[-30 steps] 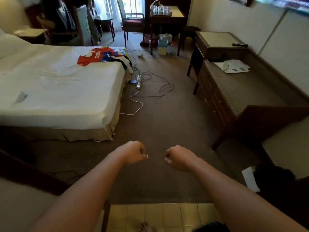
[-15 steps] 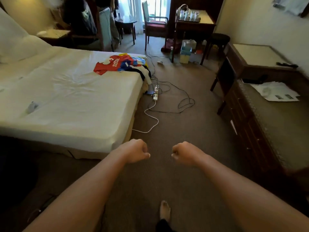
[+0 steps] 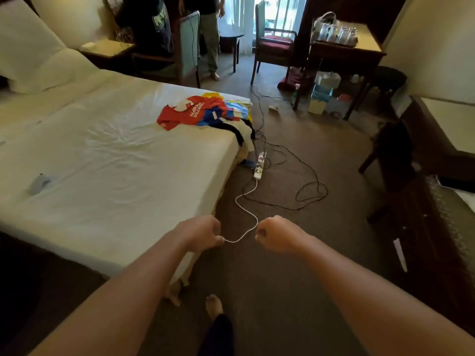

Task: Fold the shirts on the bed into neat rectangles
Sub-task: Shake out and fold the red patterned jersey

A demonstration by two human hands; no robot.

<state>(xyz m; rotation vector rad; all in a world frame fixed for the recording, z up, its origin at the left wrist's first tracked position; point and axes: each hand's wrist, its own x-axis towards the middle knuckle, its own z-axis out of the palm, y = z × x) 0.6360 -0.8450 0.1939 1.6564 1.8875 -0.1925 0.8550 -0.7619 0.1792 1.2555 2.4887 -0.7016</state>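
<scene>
A heap of shirts [image 3: 205, 113], red, blue, yellow and black, lies crumpled at the far right corner of the white bed [image 3: 108, 160]; part of it hangs over the bed's edge. My left hand [image 3: 199, 233] and my right hand [image 3: 276, 233] are held out in front of me as fists above the carpet, beside the bed's near right corner, well short of the shirts. Neither fist holds anything. A white cable on the floor runs behind them.
A power strip [image 3: 259, 168] with white and black cables [image 3: 308, 194] sprawls on the carpet right of the bed. A dark dresser [image 3: 424, 201] lines the right wall. Chairs [image 3: 272, 47], a desk [image 3: 344, 52] and two standing people [image 3: 205, 29] are beyond the bed. My bare foot [image 3: 214, 305] shows below.
I have moved forward toward the bed and turned left; the shirts and the bed appear nearer. Both hands have stayed clenched in front of me.
</scene>
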